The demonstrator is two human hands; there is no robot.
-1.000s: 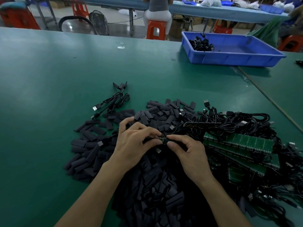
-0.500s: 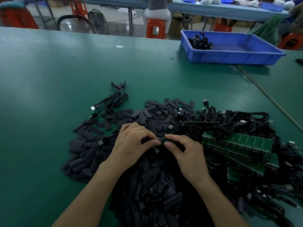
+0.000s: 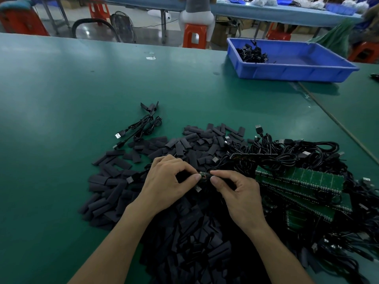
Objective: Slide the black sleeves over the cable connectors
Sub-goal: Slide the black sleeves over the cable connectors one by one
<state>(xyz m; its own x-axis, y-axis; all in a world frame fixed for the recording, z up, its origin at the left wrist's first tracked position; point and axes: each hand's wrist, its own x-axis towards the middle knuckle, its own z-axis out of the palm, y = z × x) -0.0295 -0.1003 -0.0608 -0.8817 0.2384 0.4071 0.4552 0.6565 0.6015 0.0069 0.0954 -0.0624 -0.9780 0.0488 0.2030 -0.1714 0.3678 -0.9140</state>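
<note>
Black sleeves (image 3: pixel 190 144) lie in a broad loose heap on the green desk (image 3: pixel 82 89). The heap spreads from the middle of the head view down toward you, and it looks barely touched.

In that same view, your left hand (image 3: pixel 166 181) has its fingers curled. Thumb and forefinger pinch a dark piece that I judge to be one sleeve (image 3: pixel 185 176), though it is too shadowed to be sure. Your right hand (image 3: pixel 240 197) pinches a thin cable (image 3: pixel 220 166) just behind its connector (image 3: pixel 203 175), which shows as a small exposed stub between your two thumbs. The dark piece and the stub are touching or just apart, and I cannot tell which. Treat this one as being started, not seated.

On progress, a thick tangle of cables (image 3: pixel 287 154) lies to your right, over and around green circuit boards (image 3: pixel 307 179). Several bare metal plugs show in it, so most of the work seems to be left. A small bundle (image 3: pixel 143 126) lies apart, beyond the heap on the left. Some loose cables (image 3: pixel 252 53) sit at the left end of the blue tray (image 3: pixel 297 71) on the far side of the desk. Both groups are too small to show whether they are finished. With the heap and the tangle both this large, expect many repeats.
</note>
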